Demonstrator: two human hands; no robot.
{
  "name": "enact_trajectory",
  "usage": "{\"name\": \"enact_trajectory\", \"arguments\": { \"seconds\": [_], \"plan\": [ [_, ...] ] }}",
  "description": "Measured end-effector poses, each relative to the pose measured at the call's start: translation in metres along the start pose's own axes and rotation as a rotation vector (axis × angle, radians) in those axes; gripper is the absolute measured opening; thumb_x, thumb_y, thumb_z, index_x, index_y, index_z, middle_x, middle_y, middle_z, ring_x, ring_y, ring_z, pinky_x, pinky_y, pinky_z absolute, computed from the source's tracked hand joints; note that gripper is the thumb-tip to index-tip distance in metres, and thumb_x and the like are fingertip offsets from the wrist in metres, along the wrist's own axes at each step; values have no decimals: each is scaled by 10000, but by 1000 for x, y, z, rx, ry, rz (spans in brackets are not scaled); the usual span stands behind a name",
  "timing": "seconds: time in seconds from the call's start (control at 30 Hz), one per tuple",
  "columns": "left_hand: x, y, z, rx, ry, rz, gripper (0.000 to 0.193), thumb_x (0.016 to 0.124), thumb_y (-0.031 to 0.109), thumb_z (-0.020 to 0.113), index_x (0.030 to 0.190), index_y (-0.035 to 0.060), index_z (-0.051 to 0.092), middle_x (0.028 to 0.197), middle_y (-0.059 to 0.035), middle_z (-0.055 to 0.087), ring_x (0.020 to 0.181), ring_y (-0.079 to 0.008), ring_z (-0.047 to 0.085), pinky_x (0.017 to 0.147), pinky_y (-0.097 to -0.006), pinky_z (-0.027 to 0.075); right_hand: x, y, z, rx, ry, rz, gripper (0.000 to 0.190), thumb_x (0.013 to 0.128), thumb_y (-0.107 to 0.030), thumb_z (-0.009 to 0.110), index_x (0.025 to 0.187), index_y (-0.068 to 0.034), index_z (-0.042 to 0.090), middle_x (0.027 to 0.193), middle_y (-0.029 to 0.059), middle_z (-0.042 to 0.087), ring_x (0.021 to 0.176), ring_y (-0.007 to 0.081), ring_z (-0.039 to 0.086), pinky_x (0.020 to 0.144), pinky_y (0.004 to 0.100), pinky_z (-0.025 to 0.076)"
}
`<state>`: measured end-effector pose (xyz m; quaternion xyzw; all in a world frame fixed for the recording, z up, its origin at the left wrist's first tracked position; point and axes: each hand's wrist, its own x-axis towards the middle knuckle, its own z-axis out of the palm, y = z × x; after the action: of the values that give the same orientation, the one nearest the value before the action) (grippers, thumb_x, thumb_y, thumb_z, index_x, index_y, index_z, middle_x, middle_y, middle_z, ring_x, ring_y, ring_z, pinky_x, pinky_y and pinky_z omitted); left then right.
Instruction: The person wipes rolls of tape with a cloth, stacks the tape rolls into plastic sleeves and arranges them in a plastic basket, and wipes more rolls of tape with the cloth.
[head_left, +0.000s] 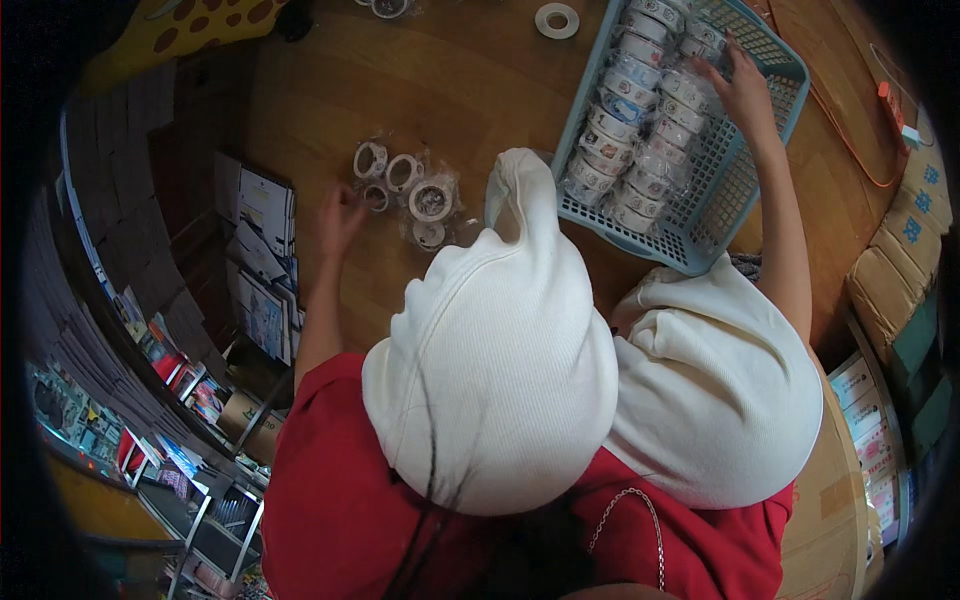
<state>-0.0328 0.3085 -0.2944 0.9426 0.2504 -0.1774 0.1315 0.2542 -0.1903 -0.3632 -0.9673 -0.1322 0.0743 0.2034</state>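
Observation:
My left hand (341, 220) is over the wooden floor, its bent fingertips beside a small tape roll (376, 198); I cannot tell whether they grip it. Around that roll lie several more rolls in clear plastic wrap, among them a larger white roll (431, 200) lying flat. On the right, my right hand (742, 94) reaches into a blue-grey plastic basket (781, 64). Its thumb and fingers are spread at the edge of a wrapped tape roll (705, 36). Rows of printed, plastic-wrapped tape rolls (619, 112) fill the basket's left and middle part.
A bare white tape roll (556, 21) lies left of the basket. White knee-covering cloth (502, 375) rises below it. Stacked flat printed packs (262, 217) stand at the left. An orange cable (844, 139) runs along the floor at right, near a cardboard box (900, 247).

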Motion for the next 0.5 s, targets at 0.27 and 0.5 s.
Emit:
{"name": "enact_trajectory", "arguments": {
  "seconds": [0.27, 0.5],
  "plan": [
    [-11, 51, 7, -156, 226, -6, 427, 719, 192, 703, 1067, 18, 528, 1043, -123, 552, 990, -272, 526, 858, -378, 414, 2, 6, 3, 7, 58, -63, 782, 783, -512, 603, 1297, 39, 395, 1252, 245, 475, 1148, 352, 482, 948, 388, 407],
    [-45, 64, -1, -374, 419, 107, 337, 781, 115, 649, 1077, -10, 546, 1057, -117, 569, 994, -236, 531, 878, -345, 412, -3, -4, 7, 76, 69, -39, 809, 782, -499, 602, 1331, 30, 334, 1287, 220, 450, 1191, 338, 440, 954, 387, 398]
  ]
}}
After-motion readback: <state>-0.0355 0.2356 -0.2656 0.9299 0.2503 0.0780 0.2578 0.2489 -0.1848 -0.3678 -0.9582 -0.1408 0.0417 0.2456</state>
